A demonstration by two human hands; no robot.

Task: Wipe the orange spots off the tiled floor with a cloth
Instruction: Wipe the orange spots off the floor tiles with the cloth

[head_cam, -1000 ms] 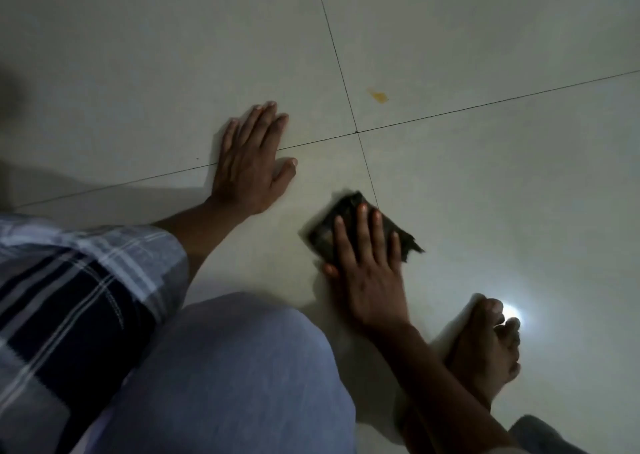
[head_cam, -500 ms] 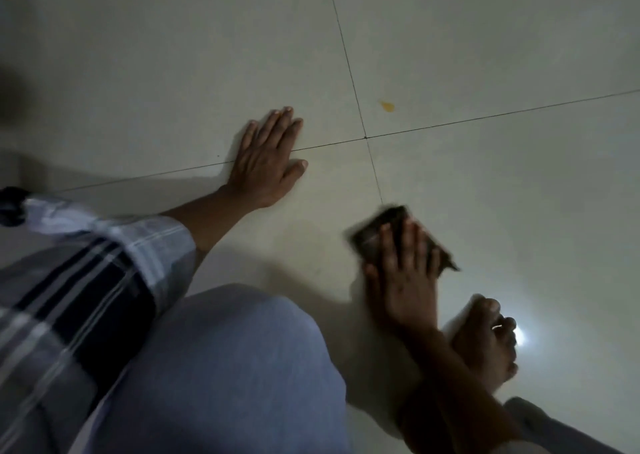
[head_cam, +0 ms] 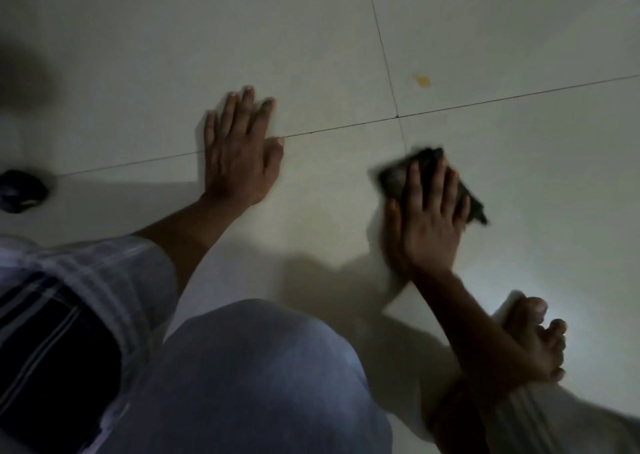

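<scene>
- At the far left edge of the frame, a small dark object lies on the floor; it is too blurred to identify.
- In the lower left is a plaid sleeve in pale and dark stripes, and beside it, at lower centre, a bent knee in pale blue cloth.
- Left of centre, the left hand lies palm down on the tiled floor, its fingers straight and slightly spread, holding nothing. Its thumb tip touches a grout line.
- Right of centre, the right hand presses flat on a dark cloth, fingers straight and a little spread over it. The cloth sits on the floor just below and to the right of the spot where four tiles meet, and is blurred.
- Above the cloth, in the upper right tile, a single orange spot shows near the grout cross, apart from the cloth.
- In the lower right, a bare foot rests on the floor beside a bright glare.
</scene>
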